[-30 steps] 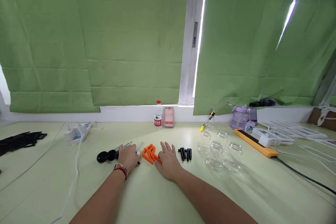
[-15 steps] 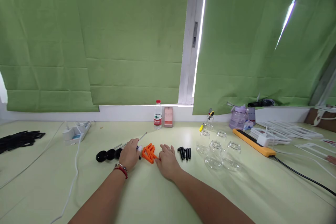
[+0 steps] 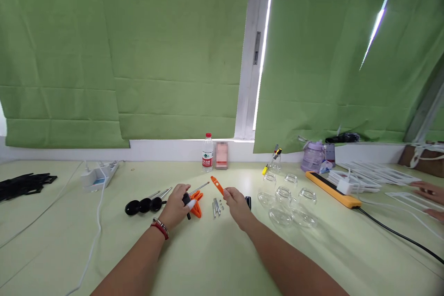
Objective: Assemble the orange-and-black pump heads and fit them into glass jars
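My left hand (image 3: 176, 206) is closed around a screwdriver (image 3: 187, 200) with a dark and white handle, its thin shaft pointing up to the right. Beside that hand lie several orange plastic pieces (image 3: 197, 209), partly covered by the screwdriver. My right hand (image 3: 238, 206) pinches one end of a flat orange piece with holes (image 3: 217, 185), raised over the table and tilted to the upper left. Between the hands lie several metal bolts (image 3: 216, 207) with small nuts (image 3: 222, 206). Black parts (image 3: 248, 202) show partly behind my right hand.
Several round black discs (image 3: 144, 205) and metal rods (image 3: 165, 192) lie left. Several clear glass jars (image 3: 283, 206) stand right, before an orange power strip (image 3: 336, 192). A water bottle (image 3: 207, 153) stands at the back. Another person's hands (image 3: 430, 192) show at the right edge.
My right hand has picked up an orange piece and moved right, uncovering the bolts and hiding most of the black parts. My left hand has shifted slightly right with the screwdriver.
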A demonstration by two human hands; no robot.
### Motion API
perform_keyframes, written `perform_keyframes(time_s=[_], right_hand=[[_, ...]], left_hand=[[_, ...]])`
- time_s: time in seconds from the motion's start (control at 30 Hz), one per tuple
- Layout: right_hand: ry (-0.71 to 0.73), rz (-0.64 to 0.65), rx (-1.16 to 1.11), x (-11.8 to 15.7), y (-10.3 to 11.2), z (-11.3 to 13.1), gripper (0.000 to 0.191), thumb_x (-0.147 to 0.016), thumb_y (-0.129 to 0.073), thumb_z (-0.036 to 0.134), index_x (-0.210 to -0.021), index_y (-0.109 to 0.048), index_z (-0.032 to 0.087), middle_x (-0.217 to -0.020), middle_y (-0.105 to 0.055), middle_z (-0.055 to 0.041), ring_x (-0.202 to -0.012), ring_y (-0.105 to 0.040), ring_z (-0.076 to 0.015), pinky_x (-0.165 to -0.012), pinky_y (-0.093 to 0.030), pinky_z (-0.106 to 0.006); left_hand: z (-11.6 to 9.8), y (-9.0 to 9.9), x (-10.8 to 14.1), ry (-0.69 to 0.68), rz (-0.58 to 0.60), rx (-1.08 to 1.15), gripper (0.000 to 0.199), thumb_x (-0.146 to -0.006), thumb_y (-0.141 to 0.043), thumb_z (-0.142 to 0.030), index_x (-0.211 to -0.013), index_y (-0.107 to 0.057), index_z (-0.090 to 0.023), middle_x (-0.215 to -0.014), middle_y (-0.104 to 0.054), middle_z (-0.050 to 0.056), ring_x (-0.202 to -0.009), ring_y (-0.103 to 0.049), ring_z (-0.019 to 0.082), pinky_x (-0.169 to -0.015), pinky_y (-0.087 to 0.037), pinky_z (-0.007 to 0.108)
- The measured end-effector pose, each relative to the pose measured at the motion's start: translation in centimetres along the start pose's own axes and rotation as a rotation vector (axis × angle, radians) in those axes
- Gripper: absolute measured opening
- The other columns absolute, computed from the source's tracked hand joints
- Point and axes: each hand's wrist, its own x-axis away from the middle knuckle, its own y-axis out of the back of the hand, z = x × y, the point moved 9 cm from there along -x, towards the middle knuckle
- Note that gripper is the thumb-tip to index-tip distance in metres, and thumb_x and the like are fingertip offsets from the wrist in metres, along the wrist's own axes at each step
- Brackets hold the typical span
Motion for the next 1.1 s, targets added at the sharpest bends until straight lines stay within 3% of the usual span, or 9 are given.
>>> perform_keyframes(time_s=[0.07,0.17,0.37,0.5,0.67,0.87,1.1], right_hand=[[-0.124,0.088,-0.215,0.6,0.2,-1.2,0.034,-0.085,-0.041,0.05,-0.082,-0.054,0.019,-0.076,-0.059,-0.0037,-0.067,-0.055,-0.0147,-0.065,-0.045,-0.03],[-0.248,0.214,-0.511,2.2,0.0,-2.4,0.035,-0.082,-0.048,0.052,-0.074,-0.052,0.017,-0.07,-0.058,-0.0023,-0.053,-0.048,-0.01,-0.05,-0.037,-0.024],[-0.348,0.429,-0.79,4.7,0.0,-3.5,0.027,-0.084,-0.054,0.04,-0.077,-0.054,0.015,-0.081,-0.065,-0.0071,-0.058,-0.055,-0.0103,-0.05,-0.038,-0.022],[-0.339,0.541,-0.795,5.1,-0.5,-3.6,0.025,-0.084,-0.055,0.038,-0.081,-0.055,0.013,-0.085,-0.066,-0.0095,-0.062,-0.059,-0.0127,-0.051,-0.041,-0.024],[-0.332,0.575,-0.756,5.2,-1.1,-3.9,0.032,-0.081,-0.06,0.042,-0.088,-0.055,0.012,-0.085,-0.066,-0.0101,-0.063,-0.06,-0.0141,-0.05,-0.043,-0.024],[-0.301,0.584,-0.689,5.5,-1.2,-3.3,0.037,-0.077,-0.064,0.046,-0.088,-0.057,0.011,-0.083,-0.065,-0.0093,-0.062,-0.059,-0.0133,-0.051,-0.044,-0.025],[-0.262,0.552,-0.672,5.4,-1.3,-2.8,0.041,-0.073,-0.065,0.05,-0.085,-0.058,0.011,-0.081,-0.063,-0.0081,-0.059,-0.058,-0.0133,-0.049,-0.043,-0.026]], left_hand=[[-1.3,-0.3,0.2,-0.032,0.017,0.095,0.028,-0.075,-0.055,-0.027,-0.102,-0.056,-0.02,-0.111,-0.053,0.007,-0.098,-0.055,0.018,-0.089,-0.045,0.029],[-3.4,-1.2,0.7,-0.095,0.102,0.19,0.018,-0.075,-0.056,-0.025,-0.092,-0.061,-0.021,-0.111,-0.052,0.007,-0.1,-0.054,0.018,-0.088,-0.046,0.028],[-5.4,-2.3,1.3,-0.132,0.179,0.294,0.022,-0.077,-0.056,-0.024,-0.098,-0.061,-0.023,-0.113,-0.052,0.008,-0.1,-0.054,0.019,-0.087,-0.046,0.029],[-6.1,-2.7,1.6,-0.162,0.185,0.355,0.022,-0.078,-0.053,-0.019,-0.098,-0.061,-0.023,-0.115,-0.052,0.007,-0.105,-0.052,0.019,-0.09,-0.044,0.03],[-5.7,-2.8,1.6,-0.105,0.079,0.398,0.038,-0.069,-0.059,-0.014,-0.105,-0.054,-0.022,-0.106,-0.056,0.007,-0.099,-0.054,0.021,-0.089,-0.042,0.037],[-7.3,-2.9,1.9,-0.071,0.052,0.504,0.021,-0.067,-0.064,-0.016,-0.087,-0.059,-0.022,-0.108,-0.057,0.007,-0.104,-0.052,0.023,-0.092,-0.039,0.037],[-8.3,-4.5,2.6,0.181,0.19,0.752,0.021,-0.066,-0.067,-0.02,-0.085,-0.057,-0.022,-0.081,-0.057,0.0,-0.071,-0.052,0.015,-0.062,-0.043,0.026]])
